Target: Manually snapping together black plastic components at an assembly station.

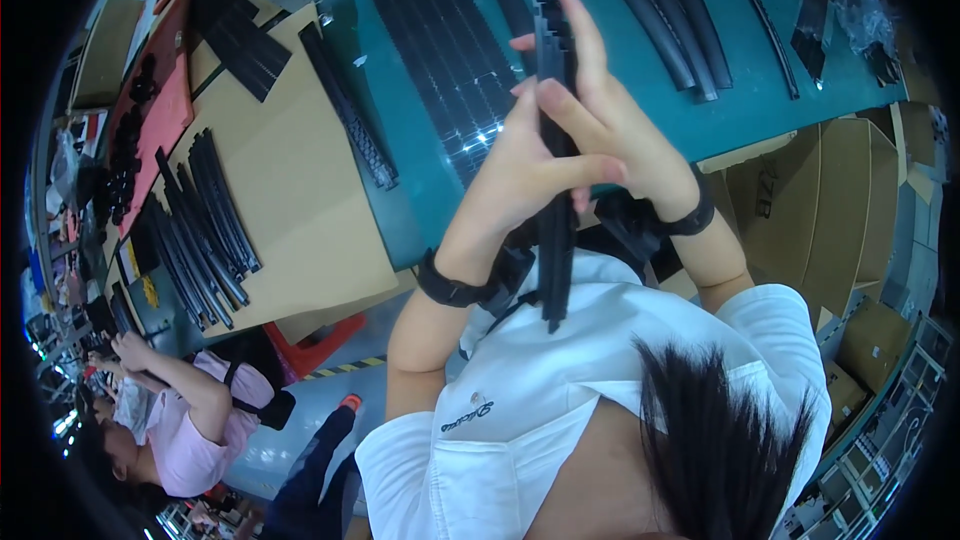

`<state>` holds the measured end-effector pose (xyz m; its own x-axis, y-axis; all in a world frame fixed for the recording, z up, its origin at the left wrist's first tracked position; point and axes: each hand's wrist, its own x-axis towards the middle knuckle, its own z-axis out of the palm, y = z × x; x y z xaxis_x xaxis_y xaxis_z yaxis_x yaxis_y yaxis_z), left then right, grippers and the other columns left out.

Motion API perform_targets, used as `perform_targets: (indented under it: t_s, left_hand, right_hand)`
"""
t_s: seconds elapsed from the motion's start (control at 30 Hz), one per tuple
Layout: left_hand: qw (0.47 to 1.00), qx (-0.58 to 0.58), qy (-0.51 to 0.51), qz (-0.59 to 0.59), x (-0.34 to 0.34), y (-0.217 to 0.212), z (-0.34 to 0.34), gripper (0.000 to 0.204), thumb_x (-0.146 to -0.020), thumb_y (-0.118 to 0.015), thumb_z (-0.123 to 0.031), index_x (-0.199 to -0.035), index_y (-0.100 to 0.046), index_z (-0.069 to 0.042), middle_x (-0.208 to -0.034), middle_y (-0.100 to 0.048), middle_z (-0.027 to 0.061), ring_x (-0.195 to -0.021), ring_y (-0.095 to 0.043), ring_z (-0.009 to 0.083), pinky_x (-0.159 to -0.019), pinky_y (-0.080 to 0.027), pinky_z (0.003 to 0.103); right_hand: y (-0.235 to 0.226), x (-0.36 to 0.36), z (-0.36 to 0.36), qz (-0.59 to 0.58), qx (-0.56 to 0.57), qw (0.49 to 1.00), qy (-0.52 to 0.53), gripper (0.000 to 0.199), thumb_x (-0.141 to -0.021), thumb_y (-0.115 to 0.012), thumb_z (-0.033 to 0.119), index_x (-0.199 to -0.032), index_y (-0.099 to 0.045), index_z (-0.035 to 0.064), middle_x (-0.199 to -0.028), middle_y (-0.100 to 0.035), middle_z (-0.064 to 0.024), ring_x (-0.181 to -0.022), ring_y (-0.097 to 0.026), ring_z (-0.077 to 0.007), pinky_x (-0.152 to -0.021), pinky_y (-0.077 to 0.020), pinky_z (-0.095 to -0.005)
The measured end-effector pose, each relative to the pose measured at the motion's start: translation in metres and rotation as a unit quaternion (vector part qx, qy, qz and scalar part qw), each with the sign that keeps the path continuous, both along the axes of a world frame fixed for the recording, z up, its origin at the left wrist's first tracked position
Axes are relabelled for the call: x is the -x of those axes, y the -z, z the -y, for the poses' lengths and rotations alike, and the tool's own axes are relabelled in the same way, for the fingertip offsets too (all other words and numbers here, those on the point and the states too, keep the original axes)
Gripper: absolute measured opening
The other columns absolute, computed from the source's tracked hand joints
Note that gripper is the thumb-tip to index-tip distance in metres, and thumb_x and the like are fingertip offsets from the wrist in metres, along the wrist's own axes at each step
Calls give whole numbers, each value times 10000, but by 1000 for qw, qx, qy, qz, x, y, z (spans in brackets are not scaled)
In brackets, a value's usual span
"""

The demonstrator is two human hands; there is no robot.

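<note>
- A long black strip [555, 140] stands upright at the centre of the frame, running from near the top edge down to the white shirt [560, 380].
- The left hand [520, 165] is closed around the strip at mid-length, thumb laid across it.
- The right hand [615, 130] grips the same strip from the other side, its fingers [580, 30] stretched up along the upper part.
- Both wrists wear black bands [455, 290].
- Behind the hands lies a green bench [740, 100] with a black ribbed mat [440, 50] and more black strips toward the upper right.
- At upper right a clear bag [865, 15] lies on the bench; its contents cannot be made out.
- Cardboard boxes [850, 200] stand at right; what is inside cannot be seen.
- At left, a brown sheet [290, 180] carries a bundle of curved black strips [200, 230].
- At lower left sits another person in pink [195, 430].
</note>
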<state>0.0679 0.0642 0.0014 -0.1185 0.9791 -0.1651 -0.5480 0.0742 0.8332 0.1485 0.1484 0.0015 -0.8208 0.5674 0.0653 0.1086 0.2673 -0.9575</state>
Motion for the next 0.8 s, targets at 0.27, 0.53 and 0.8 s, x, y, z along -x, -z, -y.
perform_targets:
  t_s: [0.27,0.53,0.8]
  left_hand:
    - [994,43,-94,46,25,-7,9,287,-681,-618,-28,-876,-409,-22,-563,-451,22,-420,-441,84,-378,-362,201]
    - [990,52,-130,3,36,-9,7,282,-688,-627,-63,-864,-411,-20,-559,-451,21,-429,-450,84,-386,-363,193]
    - [977,18,-145,-156,39,-16,-16,248,-730,-597,-117,-870,-422,-9,-650,-492,44,-468,-463,95,-439,-390,202]
  right_hand:
    - [37,-63,-160,327,-432,830,134,544,-752,-547,271,-1159,-351,-31,-1000,-502,-228,-852,-529,-330,-724,-449,-354]
    - [26,-67,-174,364,-318,874,47,372,-748,-511,113,-1085,-413,-12,-1017,-486,-211,-869,-504,-331,-740,-421,-361]
    - [-70,-45,-88,108,-683,673,-263,182,-635,-551,76,-816,-537,87,-767,-486,-41,-806,-490,-186,-764,-388,-270]
